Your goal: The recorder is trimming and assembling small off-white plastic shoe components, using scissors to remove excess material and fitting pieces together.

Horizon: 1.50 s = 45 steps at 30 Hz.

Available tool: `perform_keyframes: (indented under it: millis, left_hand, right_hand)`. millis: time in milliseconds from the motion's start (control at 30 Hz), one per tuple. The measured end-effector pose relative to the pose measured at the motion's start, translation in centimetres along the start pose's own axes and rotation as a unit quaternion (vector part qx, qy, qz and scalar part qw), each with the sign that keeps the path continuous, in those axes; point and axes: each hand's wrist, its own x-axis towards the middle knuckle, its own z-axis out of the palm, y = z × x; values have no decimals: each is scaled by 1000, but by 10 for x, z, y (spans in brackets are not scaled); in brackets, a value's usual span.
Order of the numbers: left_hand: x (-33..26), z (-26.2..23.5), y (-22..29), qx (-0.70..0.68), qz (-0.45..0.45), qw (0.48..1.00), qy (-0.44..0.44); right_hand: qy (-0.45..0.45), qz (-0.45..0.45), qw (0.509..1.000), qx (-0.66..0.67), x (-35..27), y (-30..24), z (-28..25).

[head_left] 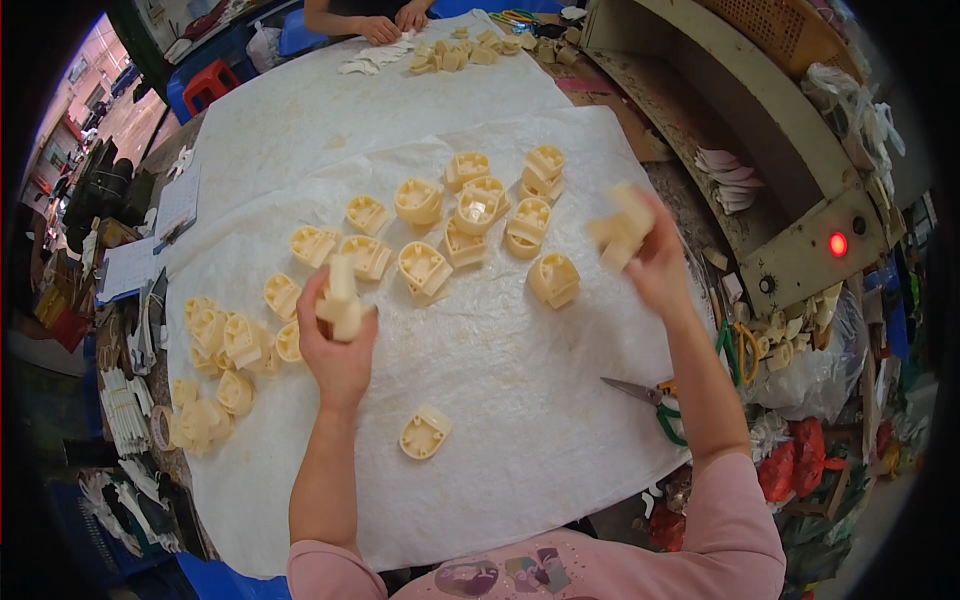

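My left hand [340,362] is closed around a cream plastic part [343,292], raised above the white cloth. On the right, my right hand [660,258] grips another cream plastic part [622,228], blurred by motion. Between the hands, several similar rounded cream plastic housings [424,268] with ribbed hollow insides stand or lie on the cloth, some stacked or leaning on each other. A single housing [425,432] lies nearer to me, apart from the rest. More are heaped at the left [232,340], beside my left forearm.
White cloth [520,400] covers the table. Scissors [650,395] lie open near my right forearm. A metal machine with a red light [838,244] stands at the right. Across the table, another person's hands [395,25] work beside a pile of cream pieces [460,52]. Clipboards [176,205] lie at the left edge.
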Motion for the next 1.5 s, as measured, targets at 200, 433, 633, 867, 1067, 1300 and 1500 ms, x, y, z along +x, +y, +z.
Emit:
perform_keyframes:
  millis: [200, 433, 633, 867, 1067, 1300, 1500]
  left_hand:
    - [-89, -40, 55, 81, 272, 919, -274]
    - [-159, -69, 57, 226, 232, 871, -369]
    - [-144, -85, 74, 265, 154, 871, -384]
    - [-73, -52, 70, 208, 78, 926, -306]
    - [10, 43, 47, 375, 74, 884, -271]
    - [33, 69, 20, 494, 32, 818, -292]
    - [47, 56, 6, 413, 6, 859, -302]
  right_hand:
    - [-385, -191, 889, -159, -89, -90, 50]
    - [-497, -160, 844, -119, -136, -96, 65]
    - [-504, -124, 849, -103, -103, -110, 60]
    - [-55, 18, 976, -209, 35, 22, 27]
    - [-24, 214, 930, -297, 100, 65, 78]
    - [-92, 268, 871, -401, 111, 61, 98]
    - [32, 229, 931, -283, 107, 89, 77]
